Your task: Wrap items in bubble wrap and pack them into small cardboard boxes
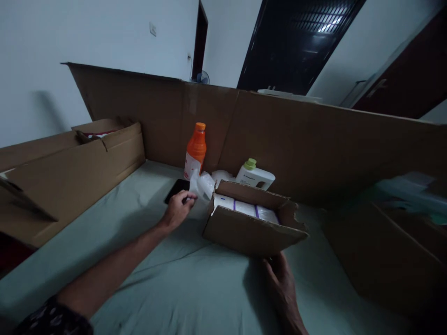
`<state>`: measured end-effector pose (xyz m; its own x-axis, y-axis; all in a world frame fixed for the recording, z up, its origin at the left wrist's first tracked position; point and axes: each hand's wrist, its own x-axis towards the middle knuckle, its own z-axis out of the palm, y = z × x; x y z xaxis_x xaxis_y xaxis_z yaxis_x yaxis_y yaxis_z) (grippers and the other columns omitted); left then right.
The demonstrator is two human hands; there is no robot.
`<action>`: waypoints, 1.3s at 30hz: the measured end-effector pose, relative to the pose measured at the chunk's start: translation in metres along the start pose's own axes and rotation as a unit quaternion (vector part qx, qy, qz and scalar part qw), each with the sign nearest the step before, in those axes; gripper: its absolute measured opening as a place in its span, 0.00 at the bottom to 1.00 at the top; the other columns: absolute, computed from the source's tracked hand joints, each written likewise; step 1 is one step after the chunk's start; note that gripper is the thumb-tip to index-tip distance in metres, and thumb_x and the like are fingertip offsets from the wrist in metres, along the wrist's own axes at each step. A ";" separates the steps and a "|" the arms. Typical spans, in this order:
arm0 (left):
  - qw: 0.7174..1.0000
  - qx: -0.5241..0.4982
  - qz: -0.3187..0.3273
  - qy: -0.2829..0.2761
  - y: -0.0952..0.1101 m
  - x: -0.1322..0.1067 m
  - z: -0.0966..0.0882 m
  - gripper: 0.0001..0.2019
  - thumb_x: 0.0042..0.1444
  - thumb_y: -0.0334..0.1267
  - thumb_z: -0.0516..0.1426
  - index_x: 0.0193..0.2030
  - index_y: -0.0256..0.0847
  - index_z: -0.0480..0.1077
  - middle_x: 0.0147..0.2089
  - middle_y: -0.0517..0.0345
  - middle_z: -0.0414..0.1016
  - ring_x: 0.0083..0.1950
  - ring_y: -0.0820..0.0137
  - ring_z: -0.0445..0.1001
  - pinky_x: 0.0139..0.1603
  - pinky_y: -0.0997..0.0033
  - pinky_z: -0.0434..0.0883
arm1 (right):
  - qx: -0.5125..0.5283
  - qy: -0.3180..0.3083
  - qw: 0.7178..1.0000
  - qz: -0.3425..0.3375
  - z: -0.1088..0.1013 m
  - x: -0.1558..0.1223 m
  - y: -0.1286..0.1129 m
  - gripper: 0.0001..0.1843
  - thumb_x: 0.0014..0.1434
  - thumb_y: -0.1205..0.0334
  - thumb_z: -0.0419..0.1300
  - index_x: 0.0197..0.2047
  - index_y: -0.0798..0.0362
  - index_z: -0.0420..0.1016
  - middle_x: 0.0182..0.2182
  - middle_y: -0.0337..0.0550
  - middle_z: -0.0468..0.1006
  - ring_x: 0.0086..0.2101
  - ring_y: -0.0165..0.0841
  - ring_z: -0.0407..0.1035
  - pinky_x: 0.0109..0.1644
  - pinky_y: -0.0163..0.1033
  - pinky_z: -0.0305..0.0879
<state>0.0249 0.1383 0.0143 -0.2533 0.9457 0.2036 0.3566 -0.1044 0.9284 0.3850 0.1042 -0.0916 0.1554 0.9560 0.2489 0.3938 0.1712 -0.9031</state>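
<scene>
My left hand (179, 208) is closed in a pinch, its fingertips on a piece of translucent plastic wrap (194, 184) that bunches up behind them. A black phone-like slab (177, 188) lies flat just past the fingers. My right hand (281, 281) is at the lower near edge of a small open cardboard box (253, 237), its fingertips hidden beneath the box, which looks slightly tilted. Inside that box sit several white packs (245, 208) with purple edges, side by side.
An orange bottle (196, 148) and a white jug with a green cap (256, 177) stand before a tall cardboard panel (279, 135). Larger cardboard boxes flank the green cloth (157, 279), one on the left (87, 172) and one on the right (380, 251).
</scene>
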 end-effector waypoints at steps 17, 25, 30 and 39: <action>0.840 -0.169 -0.021 -0.515 0.012 -0.194 -0.037 0.21 0.54 0.53 0.62 0.19 0.41 0.70 0.20 0.61 0.66 0.29 0.70 0.64 0.40 0.66 0.63 | -0.095 -0.155 0.977 -0.108 -0.035 -0.072 -0.118 0.23 0.64 0.48 0.59 0.60 0.46 0.72 0.60 0.52 0.73 0.59 0.46 0.68 0.61 0.57 0.66; 0.746 -0.160 0.106 -0.638 0.041 -0.176 -0.021 0.12 0.52 0.42 0.64 0.23 0.42 0.69 0.25 0.60 0.71 0.32 0.69 0.70 0.43 0.66 0.68 | -0.047 -0.587 0.788 -0.180 0.000 -0.080 -0.148 0.25 0.54 0.47 0.67 0.52 0.52 0.79 0.50 0.48 0.80 0.54 0.44 0.71 0.61 0.49 0.64; 0.831 -0.008 0.041 -0.555 0.045 -0.137 -0.056 0.07 0.50 0.29 0.56 0.32 0.41 0.75 0.36 0.60 0.75 0.38 0.71 0.72 0.42 0.72 0.68 | -0.080 -0.540 0.838 -0.023 -0.025 -0.067 -0.142 0.14 0.59 0.52 0.63 0.38 0.54 0.78 0.33 0.41 0.80 0.35 0.34 0.73 0.42 0.36 0.68; 0.896 0.261 0.105 -0.343 -0.019 -0.111 -0.030 0.20 0.56 0.31 0.53 0.54 0.40 0.74 0.58 0.46 0.72 0.59 0.56 0.71 0.61 0.53 0.68 | -0.474 -0.218 0.848 -0.099 -0.032 -0.059 -0.103 0.13 0.58 0.63 0.62 0.47 0.54 0.79 0.42 0.54 0.83 0.46 0.50 0.73 0.49 0.51 0.64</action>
<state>0.0190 0.0260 -0.0170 0.4178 0.9073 -0.0485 0.7491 -0.3137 0.5835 0.3638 0.0225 -0.0018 -0.2671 0.9634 0.0224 0.9558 0.2678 -0.1216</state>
